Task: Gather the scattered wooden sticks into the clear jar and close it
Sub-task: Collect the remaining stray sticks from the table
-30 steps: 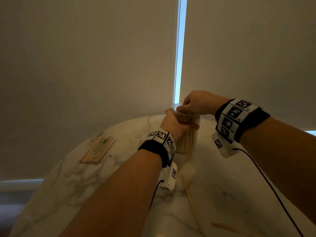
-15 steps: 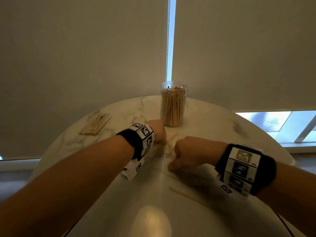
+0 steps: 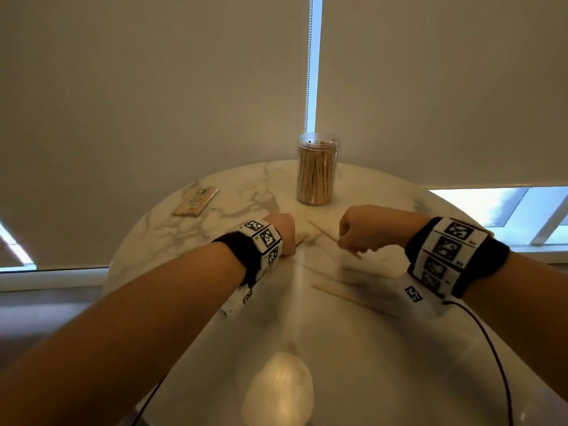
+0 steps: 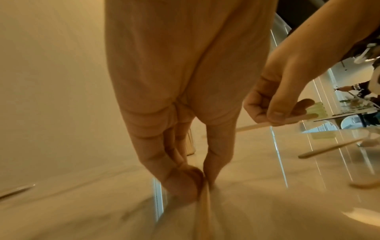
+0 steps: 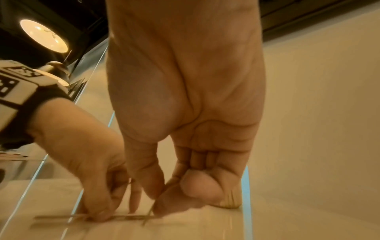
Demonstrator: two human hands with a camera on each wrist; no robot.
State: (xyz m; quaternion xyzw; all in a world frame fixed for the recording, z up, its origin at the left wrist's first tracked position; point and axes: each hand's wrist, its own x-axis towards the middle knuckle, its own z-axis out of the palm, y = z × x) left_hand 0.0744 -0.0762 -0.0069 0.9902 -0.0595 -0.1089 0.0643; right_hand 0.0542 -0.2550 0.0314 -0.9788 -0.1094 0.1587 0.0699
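Note:
A clear jar point(image 3: 318, 169), packed with upright wooden sticks and without a lid, stands at the far side of the round marble table point(image 3: 159, 229). In front of it my left hand point(image 3: 284, 235) pinches a stick point(image 4: 202, 207) that lies on the tabletop. My right hand point(image 3: 350, 241), a little to the right, pinches a second stick point(image 3: 322, 232) between thumb and forefinger point(image 5: 158, 199), its far end raised. Another loose stick point(image 3: 347, 298) lies nearer to me, below the right wrist.
A flat wrapped pack of sticks point(image 3: 196, 201) lies at the table's far left. Roller blinds point(image 3: 153, 103) hang right behind the table. A cable point(image 3: 491, 348) trails from my right wristband. A lamp's reflection point(image 3: 279, 392) glares on the near tabletop.
Both hands left the jar's mouth and came down to the table in front of it. Since half a second ago the right hand has shifted right and lifted a stick.

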